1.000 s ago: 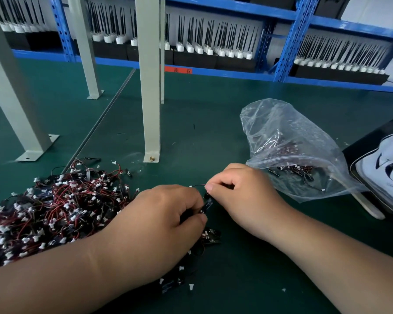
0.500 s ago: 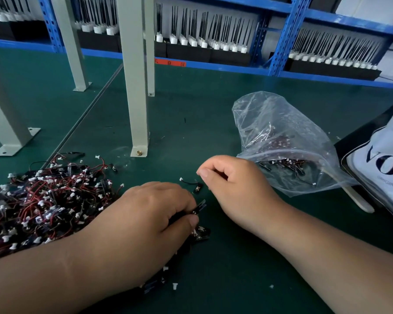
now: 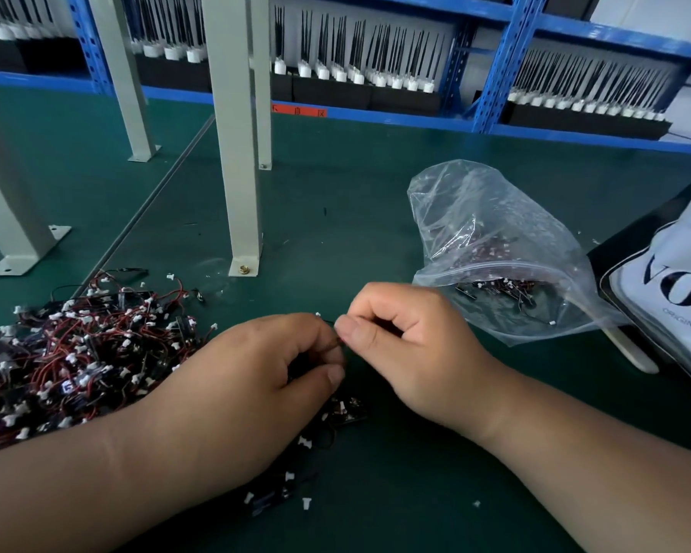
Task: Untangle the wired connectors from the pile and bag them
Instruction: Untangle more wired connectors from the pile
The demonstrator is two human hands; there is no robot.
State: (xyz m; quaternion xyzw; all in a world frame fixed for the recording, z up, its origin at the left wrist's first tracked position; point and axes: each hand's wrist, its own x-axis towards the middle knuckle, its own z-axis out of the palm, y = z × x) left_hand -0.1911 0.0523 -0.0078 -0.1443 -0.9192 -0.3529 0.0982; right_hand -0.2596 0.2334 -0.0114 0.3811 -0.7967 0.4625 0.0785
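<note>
1. Pile [image 3: 68, 353] of red-and-black wired connectors lies at the tabletop's [image 3: 336, 217] left edge.
2. Left hand [image 3: 256, 385], near the front edge, curls round a bunch [image 3: 310, 363] of connectors.
3. Right hand [image 3: 407, 345] pinches a thin wire [image 3: 328, 322] just beside the left fingers.
4. Clear bag [image 3: 495, 249], holding connectors, lies toward the right edge.

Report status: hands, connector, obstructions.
Left hand, right hand both pinching one wired connector. Pile left, bag right, partly filled. Path to bag clear.

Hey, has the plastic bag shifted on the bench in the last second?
No. The plastic bag lies just as far right of the bolted post foot; only the camera shifted.
</note>
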